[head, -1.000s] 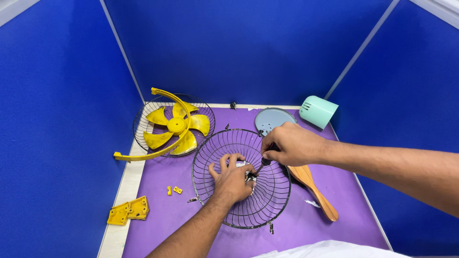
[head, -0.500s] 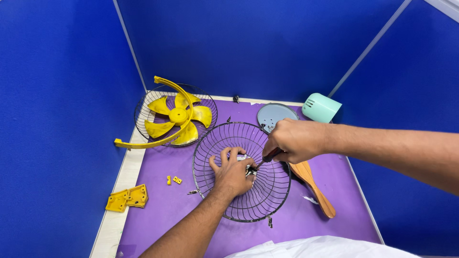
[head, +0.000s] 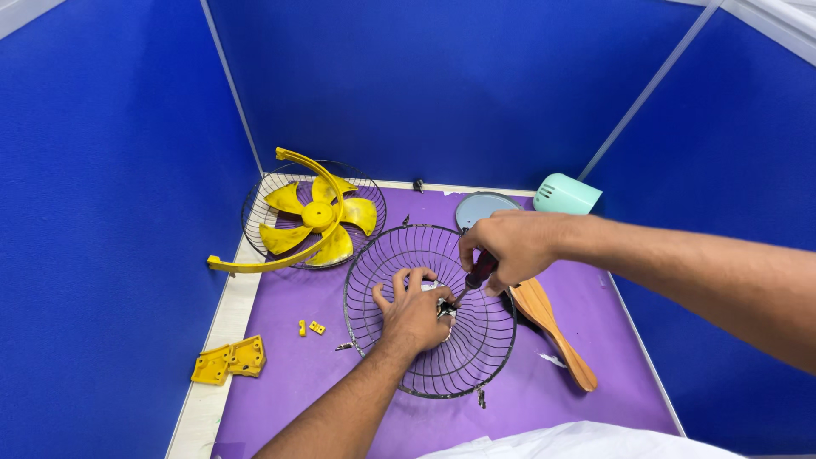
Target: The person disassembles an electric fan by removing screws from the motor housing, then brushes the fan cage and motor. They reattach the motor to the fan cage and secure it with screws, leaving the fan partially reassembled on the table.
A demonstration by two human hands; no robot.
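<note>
A dark wire fan guard [head: 476,357] lies dished on the purple mat [head: 297,374]. My left hand [head: 414,316] rests inside it, fingers pressed on the small metal hub at its centre. My right hand [head: 510,246] grips a dark-handled screwdriver [head: 478,274], its tip angled down to the hub beside my left fingers. The hub itself is mostly hidden under my left hand.
A second wire guard [head: 263,200] at the back left holds a yellow fan blade [head: 316,219] and a curved yellow rim strip [head: 255,263]. Yellow brackets [head: 229,361] and small yellow clips [head: 309,327] lie at the left. A wooden piece [head: 548,327], grey disc [head: 478,206] and mint cap [head: 565,195] sit right.
My right hand has shifted slightly lower toward the hub with the screwdriver. My left hand stays on the guard's centre. The view has tilted a little.
</note>
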